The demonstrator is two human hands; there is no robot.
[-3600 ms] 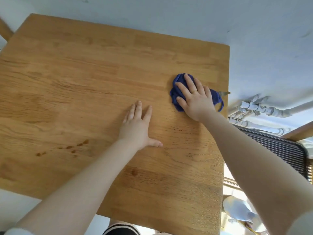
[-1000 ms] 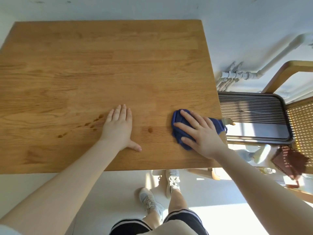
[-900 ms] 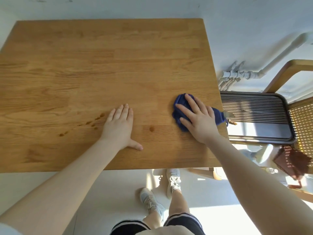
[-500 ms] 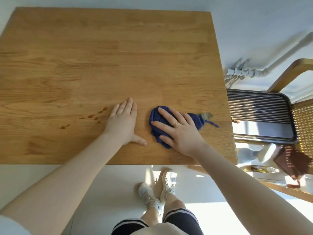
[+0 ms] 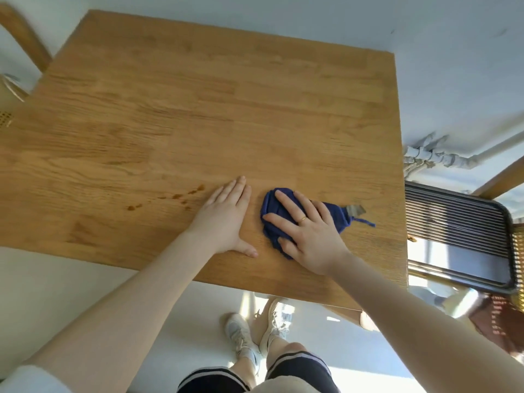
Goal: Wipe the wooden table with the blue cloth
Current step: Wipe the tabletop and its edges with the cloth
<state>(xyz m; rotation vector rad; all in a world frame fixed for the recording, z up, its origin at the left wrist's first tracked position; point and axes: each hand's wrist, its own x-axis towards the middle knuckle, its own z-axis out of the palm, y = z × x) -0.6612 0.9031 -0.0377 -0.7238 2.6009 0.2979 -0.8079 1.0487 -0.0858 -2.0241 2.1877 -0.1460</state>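
1. The blue cloth [image 5: 286, 215] lies bunched in a rumpled wad on the wooden table [image 5: 198, 114], near the front edge and right of the middle. A grey tag and a loose blue thread trail from its right end, clear of the hand.
2. The right hand [image 5: 304, 234] presses flat on top of the cloth, fingers spread and extended, palm down; it pins the cloth rather than clutching it. A ring shows on one finger.
3. The left hand [image 5: 224, 219] rests open and flat on the bare wood just left of the cloth, not touching it.
4. A trail of small brown spots [image 5: 181, 196] sits on the wood just left of the left hand, not yet wiped.
5. Risk: the left hand stands between cloth and spots, so a leftward stroke would likely bump it unless it lifts.
6. Risk: because the cloth is only pinned under a flat palm, a fast stroke could let it slip out or roll up, smearing the spots instead of lifting them.
7. Risk: the trailing thread could snag on the table's edge.
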